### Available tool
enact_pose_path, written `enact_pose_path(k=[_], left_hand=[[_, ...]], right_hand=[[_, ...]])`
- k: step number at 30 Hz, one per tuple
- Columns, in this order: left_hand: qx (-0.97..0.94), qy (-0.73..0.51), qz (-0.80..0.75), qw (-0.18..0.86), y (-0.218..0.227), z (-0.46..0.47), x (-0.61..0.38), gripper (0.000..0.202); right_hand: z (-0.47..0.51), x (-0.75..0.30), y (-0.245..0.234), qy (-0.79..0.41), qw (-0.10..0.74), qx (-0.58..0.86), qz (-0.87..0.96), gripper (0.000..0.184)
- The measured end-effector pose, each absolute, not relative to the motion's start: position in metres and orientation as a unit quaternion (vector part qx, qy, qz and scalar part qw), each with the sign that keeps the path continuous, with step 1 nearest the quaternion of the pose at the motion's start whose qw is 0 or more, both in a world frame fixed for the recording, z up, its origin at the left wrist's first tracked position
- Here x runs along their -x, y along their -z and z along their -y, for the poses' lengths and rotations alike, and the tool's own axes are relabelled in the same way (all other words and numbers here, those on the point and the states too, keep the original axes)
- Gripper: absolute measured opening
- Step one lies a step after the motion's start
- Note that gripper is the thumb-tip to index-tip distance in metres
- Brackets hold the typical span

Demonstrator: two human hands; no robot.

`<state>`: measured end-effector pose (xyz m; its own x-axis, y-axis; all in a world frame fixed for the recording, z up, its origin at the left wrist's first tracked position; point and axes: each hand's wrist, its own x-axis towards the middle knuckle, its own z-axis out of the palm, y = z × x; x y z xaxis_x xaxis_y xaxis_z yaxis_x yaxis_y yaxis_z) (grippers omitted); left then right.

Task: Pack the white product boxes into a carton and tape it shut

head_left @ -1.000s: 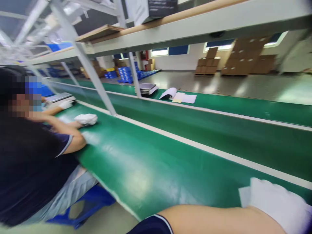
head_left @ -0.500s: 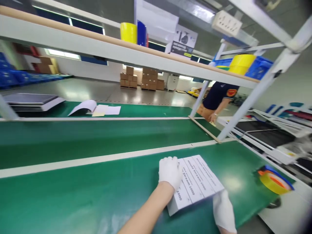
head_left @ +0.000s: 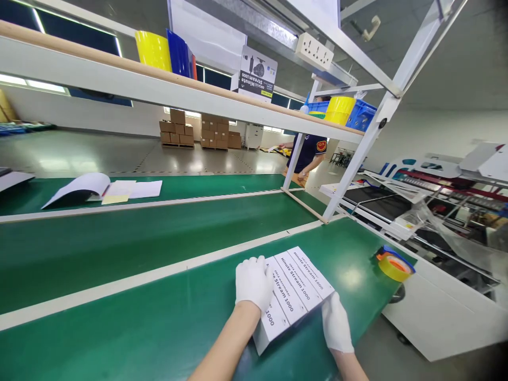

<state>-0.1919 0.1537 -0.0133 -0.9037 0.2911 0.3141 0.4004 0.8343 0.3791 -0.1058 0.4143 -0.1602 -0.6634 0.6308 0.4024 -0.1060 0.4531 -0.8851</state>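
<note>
White cardboard boxes [head_left: 291,290] printed "Minute Stream 1000" stand side by side in a tight row at the front of the green work surface. My left hand [head_left: 254,283], in a white glove, is wrapped over the left end of the row and covers part of the print there. At the opposite end, my right hand [head_left: 336,323], also gloved in white, presses against the side of the boxes near their front right corner. Its fingertips are partly hidden behind that corner. Between them, both hands clasp the row.
Yellow and blue tape rolls [head_left: 395,264] lie near the right table edge. A shelf [head_left: 222,98] crosses overhead, bearing more tape, a printed box [head_left: 257,73] and a blue bin [head_left: 360,115]. Papers [head_left: 133,189] lie across the table. A co-worker [head_left: 311,153] stands beyond the frame post.
The view has swung to the right, so the table, shelf and boxes appear further left. Both hands remain on the row of boxes.
</note>
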Motion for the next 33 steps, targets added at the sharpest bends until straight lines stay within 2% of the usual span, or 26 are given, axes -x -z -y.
enact_pose_path(k=[4,11,15,21,33], left_hand=[[0.180,0.223,0.951,0.117,0.013,-0.154,0.192,0.026],[0.180,0.230,0.949,0.121,0.015,-0.155,0.192,0.026],[0.179,0.233,0.949,0.115,0.014,-0.155,0.192,0.026],[0.174,0.237,0.950,0.103,0.013,-0.154,0.191,0.024],[0.177,0.230,0.949,0.122,0.016,-0.155,0.192,0.024]], right_hand=[[-0.412,0.106,0.157,-0.573,0.345,0.192,0.718,0.075],[-0.420,0.107,0.166,-0.554,0.349,0.190,0.732,0.072],[-0.414,0.106,0.158,-0.577,0.340,0.180,0.720,0.073],[-0.402,0.102,0.140,-0.552,0.340,0.203,0.734,0.079],[-0.405,0.101,0.144,-0.524,0.350,0.213,0.747,0.079]])
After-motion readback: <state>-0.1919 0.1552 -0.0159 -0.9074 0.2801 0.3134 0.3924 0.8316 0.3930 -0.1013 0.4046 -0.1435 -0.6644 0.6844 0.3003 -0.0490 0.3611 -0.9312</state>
